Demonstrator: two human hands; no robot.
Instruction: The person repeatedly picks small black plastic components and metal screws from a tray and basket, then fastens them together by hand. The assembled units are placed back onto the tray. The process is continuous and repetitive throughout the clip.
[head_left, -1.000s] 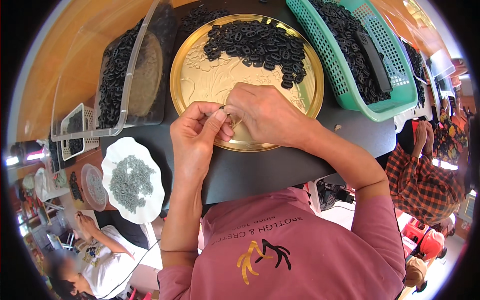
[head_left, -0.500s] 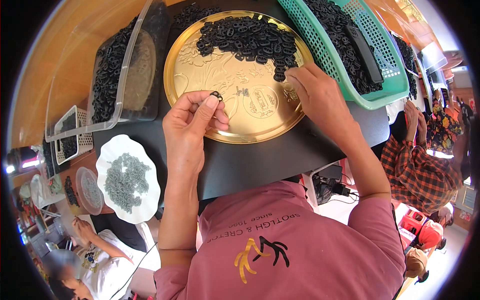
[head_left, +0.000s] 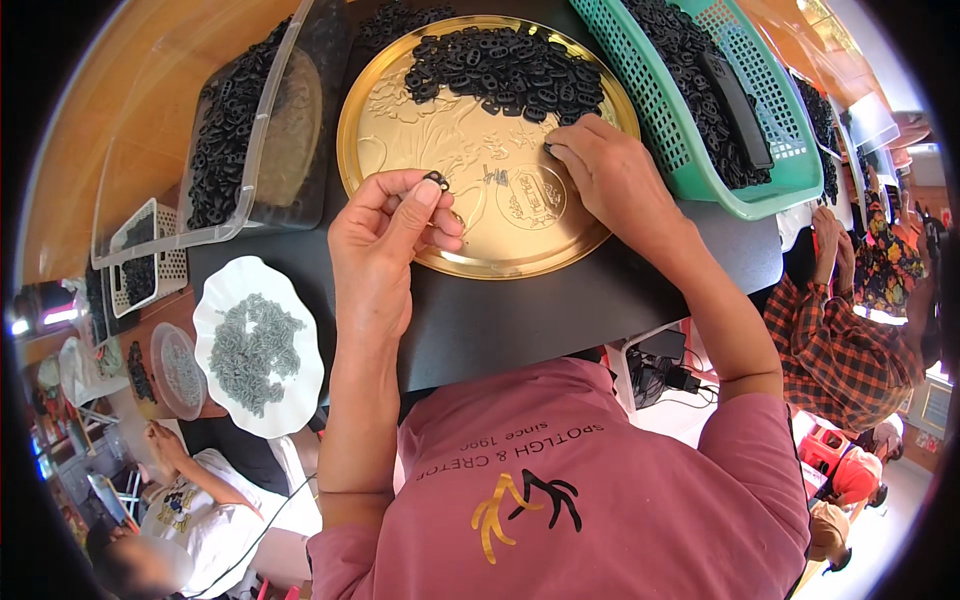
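My left hand (head_left: 385, 230) is closed, pinching a small black plastic piece with holes (head_left: 436, 181) between thumb and fingertips, over the near left of a round gold tray (head_left: 385, 130). Over the tray's right side is my right hand (head_left: 620, 180), its fingers bent together. A bit of a black plastic piece (head_left: 549, 150) shows at those fingertips; the rest is covered by the fingers. Along the tray's far side lies a heap of similar black oval pieces with holes (head_left: 510, 75), just beyond my right hand.
A green perforated basket (head_left: 745, 205) of black pieces stands at the right, a clear plastic bin (head_left: 245, 200) of them at the left. Grey small parts (head_left: 255, 350) lie on a white scalloped plate (head_left: 228, 285). Other people sit at both sides.
My right hand has shifted left, away from the lower right end of the heap, with a black piece at its fingertips. My left hand keeps its pinch almost unmoved.
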